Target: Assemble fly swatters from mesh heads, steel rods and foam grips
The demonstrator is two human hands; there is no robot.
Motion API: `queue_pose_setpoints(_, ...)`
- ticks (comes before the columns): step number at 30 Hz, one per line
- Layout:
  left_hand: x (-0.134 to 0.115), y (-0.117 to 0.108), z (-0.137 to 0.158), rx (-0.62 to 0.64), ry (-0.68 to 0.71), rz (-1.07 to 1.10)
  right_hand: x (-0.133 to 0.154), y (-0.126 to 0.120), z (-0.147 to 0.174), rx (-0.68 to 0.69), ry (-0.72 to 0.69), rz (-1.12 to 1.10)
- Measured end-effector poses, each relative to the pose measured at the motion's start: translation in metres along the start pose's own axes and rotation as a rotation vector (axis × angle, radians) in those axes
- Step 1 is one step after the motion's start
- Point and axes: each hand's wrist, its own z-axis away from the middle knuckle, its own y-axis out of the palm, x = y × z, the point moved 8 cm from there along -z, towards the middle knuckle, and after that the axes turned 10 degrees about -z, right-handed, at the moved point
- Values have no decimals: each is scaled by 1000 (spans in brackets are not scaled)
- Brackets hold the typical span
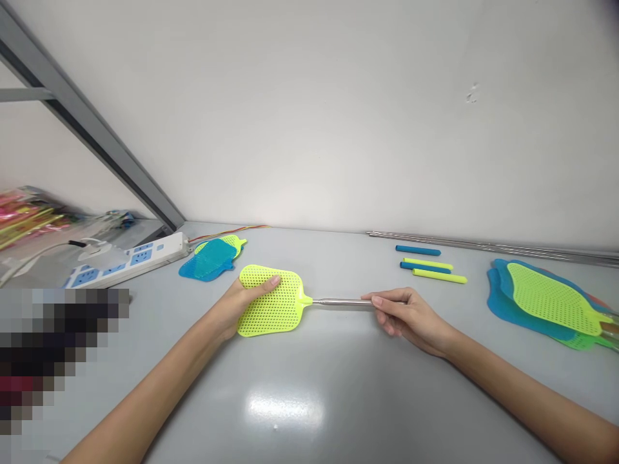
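Observation:
A yellow-green fly swatter head (pixel 285 306) with a mesh of small holes is held just above the grey table. My left hand (pixel 242 303) grips its far left edge, thumb on top and fingers hidden beneath. From the neck of the head a thin metal rod (pixel 341 302) runs right, its tip at the neck. My right hand (pixel 409 316) is closed around the rod's other end, thumb and fingers pinching it. Whatever part of the rod lies inside that hand is hidden.
Loose blue and yellow swatter heads (pixel 210 258) lie back left, near a white power strip (pixel 145 258). Blue and yellow handle sleeves (pixel 440 277) lie back right, before long metal rods (pixel 483 246) along the wall. Several swatters (pixel 556 299) are stacked at the right edge.

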Motion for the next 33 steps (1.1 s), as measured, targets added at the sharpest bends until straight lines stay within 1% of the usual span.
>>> queue_pose_setpoints(8, 1, 3, 2, 17, -41, 28, 0, 1, 1, 4, 5, -1)
queue_pose_setpoints(14, 4, -1, 4, -70, -82, -7, -1, 0, -1, -13, -8, 49)
queue_pose_setpoints(16, 4, -1, 5, -79, -92, -7, -1, 0, -1, -9, -16, 63)
queue_pose_setpoints(22, 6, 3, 5, -25, -131, 10, -1, -2, 0, -12, -15, 74)
queue_pose_setpoints(27, 11, 1, 5, -42, -206, 32, -2, -1, 0, -12, -18, 97)
queue_pose_setpoints(33, 10, 5, 8, -15, -212, 49, -1, 0, 1, 0, -26, 98)
